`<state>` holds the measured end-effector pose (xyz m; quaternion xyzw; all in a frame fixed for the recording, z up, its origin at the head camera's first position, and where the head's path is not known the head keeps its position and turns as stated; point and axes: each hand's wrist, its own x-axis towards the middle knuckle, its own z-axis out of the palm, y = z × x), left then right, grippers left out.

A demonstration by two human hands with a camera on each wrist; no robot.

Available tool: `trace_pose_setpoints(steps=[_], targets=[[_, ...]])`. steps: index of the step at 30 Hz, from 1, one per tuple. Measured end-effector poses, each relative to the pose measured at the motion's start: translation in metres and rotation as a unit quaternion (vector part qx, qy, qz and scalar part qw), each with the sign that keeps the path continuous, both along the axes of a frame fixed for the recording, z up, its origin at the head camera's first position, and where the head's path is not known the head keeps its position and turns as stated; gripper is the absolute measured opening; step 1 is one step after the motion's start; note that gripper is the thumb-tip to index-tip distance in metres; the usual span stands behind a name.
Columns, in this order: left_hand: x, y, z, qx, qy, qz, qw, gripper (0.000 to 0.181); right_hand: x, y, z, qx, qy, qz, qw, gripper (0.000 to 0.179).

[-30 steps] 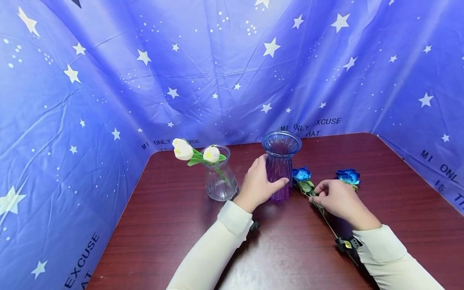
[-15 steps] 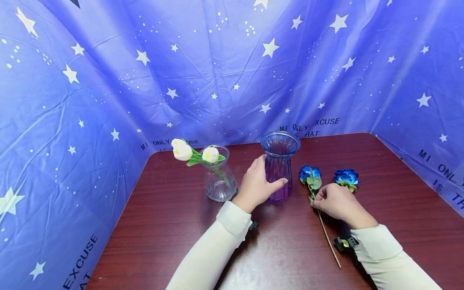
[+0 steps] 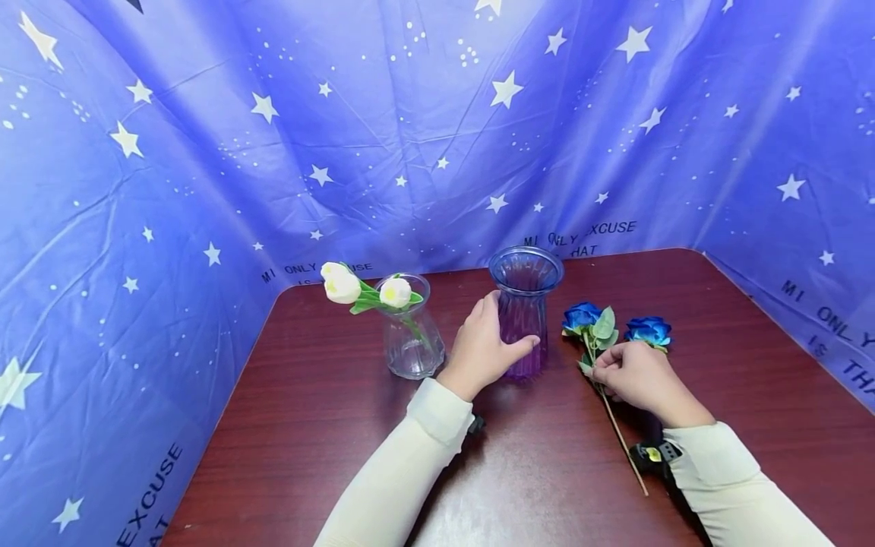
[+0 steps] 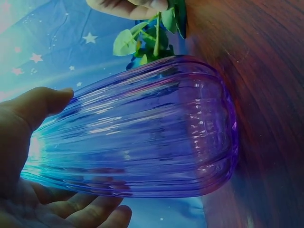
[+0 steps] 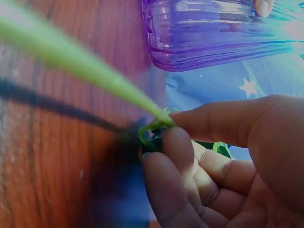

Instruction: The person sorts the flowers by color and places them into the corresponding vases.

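Upright on the table stands a ribbed blue-purple glass vase [image 3: 529,311], nothing inside it. My left hand [image 3: 478,349] holds it from the left, the thumb across its front and the other fingers round its far side, as the left wrist view shows. To the vase's right, my right hand [image 3: 642,384] pinches the stem [image 3: 623,448] of a blue artificial rose [image 3: 581,316] between thumb and fingertips, just below its leaves. The bloom points away from me and the stem's end towards me. In the right wrist view the green stem [image 5: 90,66] runs out above its shadow.
A second blue rose [image 3: 648,330] lies beyond my right hand, its stem mostly hidden. Left of the purple vase stands a clear glass vase [image 3: 413,349] with white tulips [image 3: 342,284] leaning left. A star-printed blue cloth [image 3: 410,152] hangs around the dark red table [image 3: 328,425].
The held rose has shifted and turned: its bloom has come out from beside the vase, its leaves now face right, and its stem's end shows left of my right wrist. My left hand keeps its place.
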<state>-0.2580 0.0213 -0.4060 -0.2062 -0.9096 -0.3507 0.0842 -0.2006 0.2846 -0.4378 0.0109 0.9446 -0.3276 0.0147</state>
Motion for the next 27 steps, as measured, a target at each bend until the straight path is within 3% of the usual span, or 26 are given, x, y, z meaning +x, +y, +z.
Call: trace_pose_setpoints(steps=[9, 27], targets=[[-0.001, -0.001, 0.001, -0.008, 0.009, -0.006, 0.9999, 0.092, 0.003, 0.003, 0.008, -0.080, 0.015, -0.026, 0.9964, 0.028], [-0.001, -0.001, 0.001, -0.015, 0.007, 0.001, 0.9999, 0.092, 0.009, 0.003, 0.034, -0.045, 0.101, -0.031, 0.9934, 0.030]])
